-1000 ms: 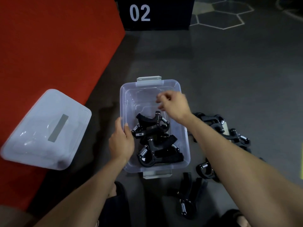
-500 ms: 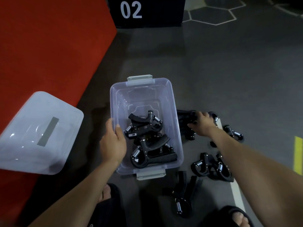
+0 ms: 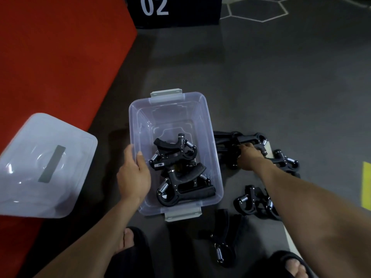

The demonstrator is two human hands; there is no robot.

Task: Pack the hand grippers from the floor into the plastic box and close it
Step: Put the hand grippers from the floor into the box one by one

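A clear plastic box (image 3: 201, 109) stands open on the grey floor, with grey latches at both ends. Several black hand grippers (image 3: 181, 171) with steel springs lie in its near half. My left hand (image 3: 133, 175) grips the box's left rim. To the right of the box, my right hand (image 3: 248, 157) is closed around a black hand gripper (image 3: 249, 138) in the floor pile. More grippers lie on the floor beside my right forearm (image 3: 246, 201) and near my feet (image 3: 220, 237). The box's translucent lid (image 3: 40, 167) rests at the left, partly on red matting.
A red mat (image 3: 60, 57) covers the left side. A black block marked 02 (image 3: 172, 11) stands at the far end. My sandalled feet (image 3: 128, 241) are at the bottom edge. A yellow floor mark (image 3: 366, 185) is at the right.
My right hand left the space above the box, swung right and down to the floor pile, and closed on a gripper there. My left hand stayed on the rim.
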